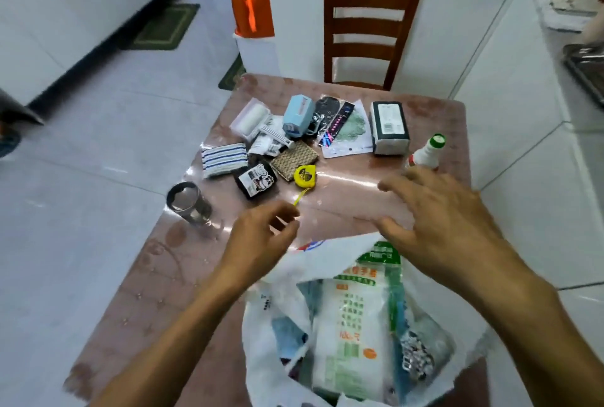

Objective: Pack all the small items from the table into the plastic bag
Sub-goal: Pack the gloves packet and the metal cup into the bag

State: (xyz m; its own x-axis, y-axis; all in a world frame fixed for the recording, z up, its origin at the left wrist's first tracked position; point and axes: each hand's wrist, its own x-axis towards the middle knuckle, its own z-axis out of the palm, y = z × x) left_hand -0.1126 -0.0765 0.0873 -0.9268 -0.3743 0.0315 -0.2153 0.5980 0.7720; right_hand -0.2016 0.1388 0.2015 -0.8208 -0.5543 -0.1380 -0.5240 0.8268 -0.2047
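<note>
Hovering above the plastic bag point(330, 325), your left hand point(261, 236) and right hand point(438, 210) hang empty, fingers loosely spread; the tape measure point(305, 175) lies at twelve o'clock on the tabletop point(359, 197).

No legible text on anything

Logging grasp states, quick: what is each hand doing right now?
Left hand: open, fingers loosely curled, holding nothing.
Right hand: open, fingers spread, holding nothing.

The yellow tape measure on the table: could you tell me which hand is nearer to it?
Left. The left hand hovers just below the yellow tape measure, by its yellow strap. The right hand hangs further off to its right, over the plastic bag.
</note>
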